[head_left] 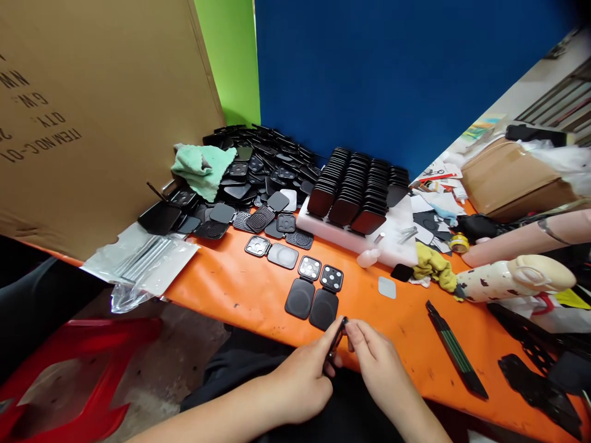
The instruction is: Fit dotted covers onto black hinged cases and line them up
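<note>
My left hand [307, 375] is wrapped round a thin black plate [338, 339], seen nearly edge-on and partly covered by the fingers. At the plate's upper end my right hand [376, 351] pinches with thumb and fingertips; whether it grips the plate or something small there is hidden. Just beyond the hands, two opened black hinged cases [300, 298] lie side by side on the orange table [221, 307], their smaller halves showing round silvery spots. Another opened case [282, 256] lies to their left.
A heap of black cases [263, 160] fills the back, with a green cloth [203, 169] on it. Upright rows of black plates [346, 184] stand in a white foam block [314, 227]. A utility knife [455, 351] and a cream bottle [512, 277] lie at right; a red stool [83, 381] stands below left.
</note>
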Demonstrator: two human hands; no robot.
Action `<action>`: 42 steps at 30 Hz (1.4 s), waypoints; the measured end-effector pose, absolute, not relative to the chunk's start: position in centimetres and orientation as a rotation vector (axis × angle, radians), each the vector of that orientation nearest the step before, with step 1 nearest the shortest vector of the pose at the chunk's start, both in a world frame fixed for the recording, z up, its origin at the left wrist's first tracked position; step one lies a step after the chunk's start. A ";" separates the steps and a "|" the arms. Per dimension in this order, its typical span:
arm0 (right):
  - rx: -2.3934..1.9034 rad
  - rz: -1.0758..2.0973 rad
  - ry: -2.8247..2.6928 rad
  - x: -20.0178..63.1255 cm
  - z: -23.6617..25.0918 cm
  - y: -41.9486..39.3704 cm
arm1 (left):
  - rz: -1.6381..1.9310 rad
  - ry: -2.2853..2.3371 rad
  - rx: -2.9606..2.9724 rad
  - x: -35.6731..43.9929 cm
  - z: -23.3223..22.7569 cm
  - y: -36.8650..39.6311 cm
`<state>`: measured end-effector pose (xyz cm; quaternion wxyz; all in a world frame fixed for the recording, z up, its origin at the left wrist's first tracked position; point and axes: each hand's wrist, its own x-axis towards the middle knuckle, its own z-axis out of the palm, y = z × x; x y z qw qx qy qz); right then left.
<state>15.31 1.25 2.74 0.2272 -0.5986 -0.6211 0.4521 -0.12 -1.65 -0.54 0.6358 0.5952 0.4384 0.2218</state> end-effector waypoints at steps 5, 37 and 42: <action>-1.629 1.255 -1.967 15.7 3.6 1.3 | 0.367 1.163 1.825 -1.4 0.6 -2.1; -1.245 2.052 -0.434 13.7 1.4 -0.9 | 0.592 1.249 2.030 -1.8 3.4 -1.3; -1.182 2.023 -0.364 12.8 1.9 -0.5 | 0.774 1.262 1.562 -1.9 2.6 0.4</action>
